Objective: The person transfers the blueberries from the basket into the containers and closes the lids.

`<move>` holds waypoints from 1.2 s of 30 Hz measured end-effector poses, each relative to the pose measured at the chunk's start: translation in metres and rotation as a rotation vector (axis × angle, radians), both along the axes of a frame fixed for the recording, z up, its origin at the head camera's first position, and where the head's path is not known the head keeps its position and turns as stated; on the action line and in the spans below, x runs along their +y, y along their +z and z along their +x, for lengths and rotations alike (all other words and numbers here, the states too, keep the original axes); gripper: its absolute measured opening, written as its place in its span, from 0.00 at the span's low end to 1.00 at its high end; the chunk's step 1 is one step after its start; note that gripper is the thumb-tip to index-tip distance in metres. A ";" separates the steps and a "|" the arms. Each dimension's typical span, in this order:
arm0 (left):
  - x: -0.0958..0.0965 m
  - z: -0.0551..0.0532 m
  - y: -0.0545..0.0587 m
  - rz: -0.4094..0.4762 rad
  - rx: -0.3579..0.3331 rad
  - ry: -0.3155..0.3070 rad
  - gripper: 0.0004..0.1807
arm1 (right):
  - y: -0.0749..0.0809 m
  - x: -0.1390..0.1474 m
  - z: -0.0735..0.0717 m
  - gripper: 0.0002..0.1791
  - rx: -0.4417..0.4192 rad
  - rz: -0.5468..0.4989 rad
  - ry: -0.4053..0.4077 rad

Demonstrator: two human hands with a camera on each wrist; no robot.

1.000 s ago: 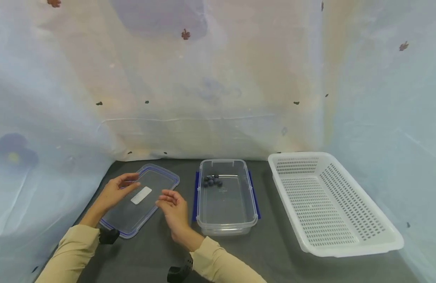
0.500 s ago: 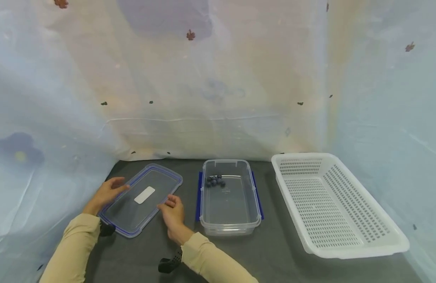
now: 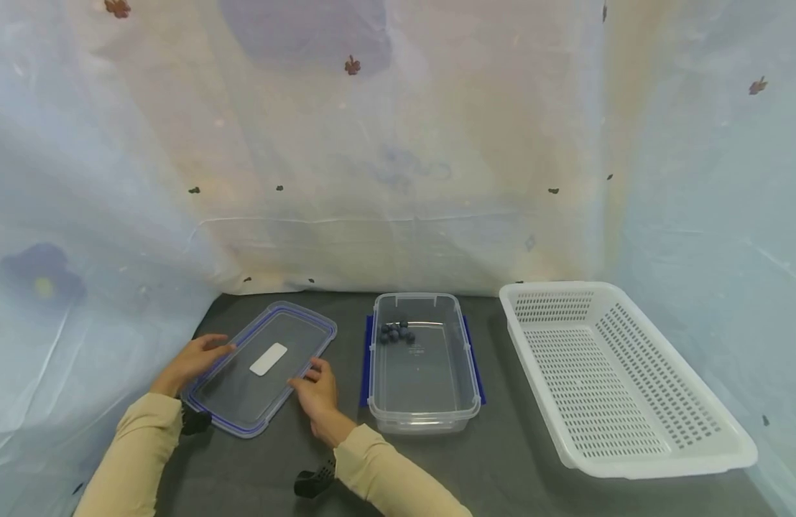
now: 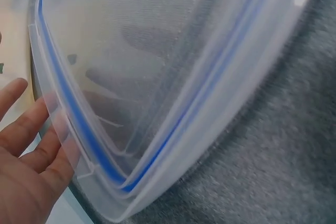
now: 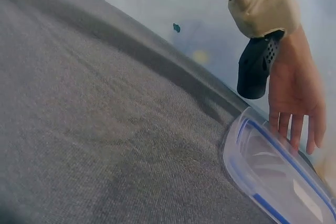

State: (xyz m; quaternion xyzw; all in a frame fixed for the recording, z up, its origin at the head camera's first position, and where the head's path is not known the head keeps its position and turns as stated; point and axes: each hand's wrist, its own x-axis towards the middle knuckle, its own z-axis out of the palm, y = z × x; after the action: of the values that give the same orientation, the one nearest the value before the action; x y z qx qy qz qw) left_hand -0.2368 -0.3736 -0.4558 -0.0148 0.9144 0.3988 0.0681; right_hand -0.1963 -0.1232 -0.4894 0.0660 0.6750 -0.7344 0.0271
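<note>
A clear rectangular lid (image 3: 243, 409) with a blue seal lies at a slant on the dark cloth at the left. A white label (image 3: 269, 359) is near its middle. My left hand (image 3: 190, 365) is at the lid's left edge, its fingers fairly straight. In the left wrist view, fingers of that left hand (image 4: 31, 166) show through the clear rim. My right hand (image 3: 317, 395) is at the opposite long edge, fingers lightly bent; how firmly it touches the rim cannot be told. The right wrist view shows the left hand (image 5: 299, 93) beside the lid (image 5: 262, 166).
A clear plastic container (image 3: 424, 388) with blue side flaps (image 3: 366, 366) stands in the middle, holding several blueberry-like dark fruits (image 3: 394, 334) towards its back. At the right sits a white perforated basket (image 3: 650, 459). Patterned cloth (image 3: 398, 143) hangs behind and at both sides.
Both hands have come down to the lid's long edges; my left hand has moved back and outward from above it. The lid stays in place. The head view has shifted slightly.
</note>
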 end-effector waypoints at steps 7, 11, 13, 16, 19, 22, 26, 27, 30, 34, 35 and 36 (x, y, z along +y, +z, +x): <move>0.000 0.007 0.000 0.073 -0.029 -0.029 0.29 | -0.003 0.002 -0.003 0.30 0.036 -0.053 -0.038; -0.002 0.012 -0.002 0.118 -0.012 -0.073 0.27 | -0.004 0.005 -0.003 0.33 0.061 -0.020 -0.058; -0.003 0.015 -0.003 0.131 0.017 -0.097 0.26 | -0.003 0.006 -0.003 0.34 0.068 -0.004 -0.060; -0.004 0.020 -0.001 0.141 0.055 -0.116 0.25 | 0.000 0.008 -0.001 0.36 0.072 0.011 -0.062; -0.003 0.024 0.004 0.108 0.084 -0.127 0.24 | 0.004 0.009 0.002 0.37 0.084 0.019 -0.060; -0.001 0.028 0.011 0.064 0.113 -0.137 0.23 | 0.009 0.010 0.004 0.37 0.090 0.019 -0.060; 0.002 0.035 0.021 0.018 0.148 -0.150 0.22 | 0.015 0.012 0.007 0.37 0.115 0.018 -0.062; 0.003 0.037 0.024 0.003 0.157 -0.150 0.22 | 0.016 0.012 0.008 0.38 0.125 0.014 -0.062; 0.006 0.044 0.034 -0.046 0.171 -0.143 0.22 | 0.024 0.013 0.011 0.38 0.153 -0.005 -0.062; 0.009 0.052 0.051 -0.092 0.190 -0.132 0.22 | 0.038 0.016 0.016 0.37 0.181 -0.033 -0.043; 0.009 0.054 0.056 -0.093 0.189 -0.132 0.22 | 0.042 0.017 0.017 0.37 0.191 -0.041 -0.035; 0.011 0.056 0.060 -0.094 0.188 -0.130 0.22 | 0.046 0.018 0.018 0.37 0.200 -0.047 -0.028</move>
State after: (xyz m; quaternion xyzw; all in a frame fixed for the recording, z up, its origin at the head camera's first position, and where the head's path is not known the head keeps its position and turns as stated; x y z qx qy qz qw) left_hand -0.1805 -0.3629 -0.3954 0.0789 0.9334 0.3500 0.0071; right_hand -0.1778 -0.1052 -0.4429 0.0009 0.6559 -0.7532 -0.0492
